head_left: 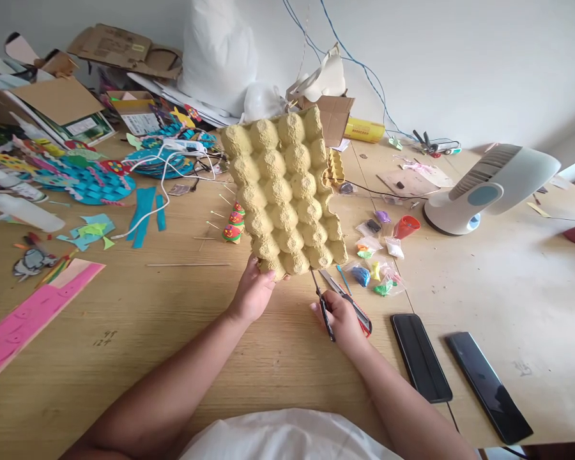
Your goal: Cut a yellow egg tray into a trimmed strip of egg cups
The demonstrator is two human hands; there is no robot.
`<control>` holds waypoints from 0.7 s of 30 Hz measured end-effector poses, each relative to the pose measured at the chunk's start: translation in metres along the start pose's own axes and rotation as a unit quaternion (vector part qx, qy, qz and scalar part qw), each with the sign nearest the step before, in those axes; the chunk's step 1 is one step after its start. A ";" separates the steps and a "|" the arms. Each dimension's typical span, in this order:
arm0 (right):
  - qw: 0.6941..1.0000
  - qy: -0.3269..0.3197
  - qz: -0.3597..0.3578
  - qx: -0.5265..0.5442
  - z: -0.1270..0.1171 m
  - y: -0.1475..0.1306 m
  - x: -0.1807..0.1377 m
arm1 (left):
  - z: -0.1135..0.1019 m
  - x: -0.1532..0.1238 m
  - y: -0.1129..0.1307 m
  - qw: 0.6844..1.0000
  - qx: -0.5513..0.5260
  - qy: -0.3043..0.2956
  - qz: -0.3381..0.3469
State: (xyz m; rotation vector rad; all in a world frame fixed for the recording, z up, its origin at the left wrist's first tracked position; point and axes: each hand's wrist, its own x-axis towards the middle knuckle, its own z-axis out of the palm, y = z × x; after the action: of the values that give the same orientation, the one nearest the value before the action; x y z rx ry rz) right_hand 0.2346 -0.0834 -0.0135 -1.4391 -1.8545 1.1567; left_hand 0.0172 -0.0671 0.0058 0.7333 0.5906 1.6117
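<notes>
My left hand (255, 292) is closed on the lower left edge of a yellow pulp egg tray (287, 191), which is held up with its bumps facing me. Its right side has a ragged, cut-looking edge. A pair of scissors (324, 314) with dark handles is in my right hand (342, 319), the blades pointing up at the tray's bottom edge. Whether the blades touch the pulp I cannot tell. Under and beside the right hand lies a red and silver utility knife (359, 311). Left of the tray stand small red and green decorated egg-carton pieces (233, 223) with pins sticking out.
Bagged coloured clay (361, 276) and a red cup (406, 226) lie to the right, with a white fan (489, 185) beyond. Two phones (421, 358) rest at the front right. Blue woven paper crafts (96, 182), glue bottles (26, 211) and a pink strip (33, 319) occupy the left.
</notes>
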 end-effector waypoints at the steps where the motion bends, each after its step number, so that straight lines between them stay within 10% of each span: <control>1: 1.000 0.000 0.003 0.002 0.000 -0.001 0.000 | 0.000 0.000 0.000 1.000 0.000 0.001 -0.002; 21: 1.000 -0.008 0.006 0.012 0.000 -0.003 0.008 | -0.007 0.003 -0.005 0.998 0.022 0.038 -0.032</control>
State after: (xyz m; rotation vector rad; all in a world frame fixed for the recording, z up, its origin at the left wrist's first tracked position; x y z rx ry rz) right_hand 0.2311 -0.0764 -0.0117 -1.4350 -1.8386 1.1947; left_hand 0.0156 -0.0627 -0.0019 0.6812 0.7008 1.5760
